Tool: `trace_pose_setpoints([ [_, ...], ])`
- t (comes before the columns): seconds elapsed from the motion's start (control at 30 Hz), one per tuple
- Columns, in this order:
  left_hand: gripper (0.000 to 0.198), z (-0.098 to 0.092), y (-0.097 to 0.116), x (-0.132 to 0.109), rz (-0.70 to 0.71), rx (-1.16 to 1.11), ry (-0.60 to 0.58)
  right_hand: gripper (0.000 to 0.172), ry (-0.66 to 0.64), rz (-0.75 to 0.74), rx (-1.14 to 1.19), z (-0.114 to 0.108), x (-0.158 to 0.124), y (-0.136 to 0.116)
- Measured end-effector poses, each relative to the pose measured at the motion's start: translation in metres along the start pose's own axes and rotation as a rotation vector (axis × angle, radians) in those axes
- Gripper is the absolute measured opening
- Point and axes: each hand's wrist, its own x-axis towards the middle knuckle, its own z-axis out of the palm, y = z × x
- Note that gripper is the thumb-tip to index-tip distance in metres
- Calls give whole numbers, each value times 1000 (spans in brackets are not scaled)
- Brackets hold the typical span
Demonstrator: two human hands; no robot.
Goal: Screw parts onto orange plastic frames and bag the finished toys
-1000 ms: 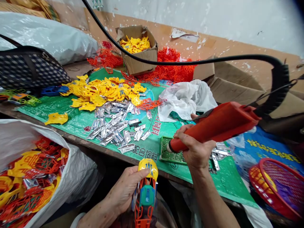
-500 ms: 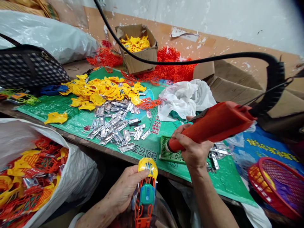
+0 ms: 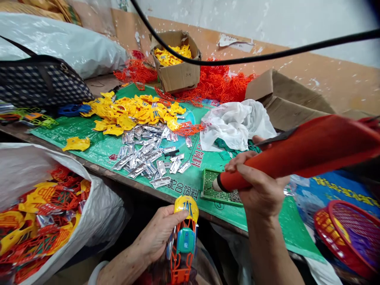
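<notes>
My left hand (image 3: pixel 162 229) is closed around a toy car (image 3: pixel 186 240) with a yellow front, a teal block in the middle and an orange lattice frame, low in front of my body. Its thumb lies across the yellow part. In my right hand (image 3: pixel 263 192) is a red electric screwdriver (image 3: pixel 285 148), gripped round the barrel and slanting down to the left. The pale tip is over a green perforated tray (image 3: pixel 204 192) on the table edge; whether it touches the tray cannot be made out. Small dark screws (image 3: pixel 235 196) lie at the tray's right side.
Silver plates (image 3: pixel 148 158) and yellow shells (image 3: pixel 130 113) lie heaped on the green table cover (image 3: pixel 101 158). A white sack (image 3: pixel 97 209) of parts stands at the left, a red basket (image 3: pixel 353 233) at the right. Behind are a cardboard box (image 3: pixel 178 77) and a hanging black cable (image 3: pixel 237 61).
My right hand and the screwdriver have shifted right and closer to me, with more of the tray showing. My left hand keeps the toy car in nearly the same place.
</notes>
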Motion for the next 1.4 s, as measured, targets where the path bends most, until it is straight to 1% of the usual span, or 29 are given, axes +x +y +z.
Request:
trace_pose_setpoints([
  [0.07,38,0,0,0,6,1,4,39,-79,48,56,2,-8,-9],
  [0.17,38,1,-1,1,6,0,15,43,-170,116,104,3,-25,-15],
  [0.33,37,2,1,2,5,-37,22,45,-230,144,144,3,-44,-12],
  [0.5,36,2,2,3,12,-59,22,45,-251,153,166,2,-51,-11],
  [0.7,34,1,1,2,16,-42,20,46,-258,162,131,-2,-56,-8],
  [0.83,36,0,0,3,17,-51,24,47,-280,156,115,-3,-59,-6],
  [0.97,37,1,-2,3,18,-59,43,48,-298,149,109,-3,-60,-5],
  [1.17,34,3,-5,5,43,-80,83,52,-288,129,68,-2,-61,-1],
  [1.23,33,2,-6,5,42,-90,86,49,-293,120,48,-3,-62,2],
  [1.4,29,3,-8,5,42,-103,80,32,-310,106,-29,-10,-66,11],
])
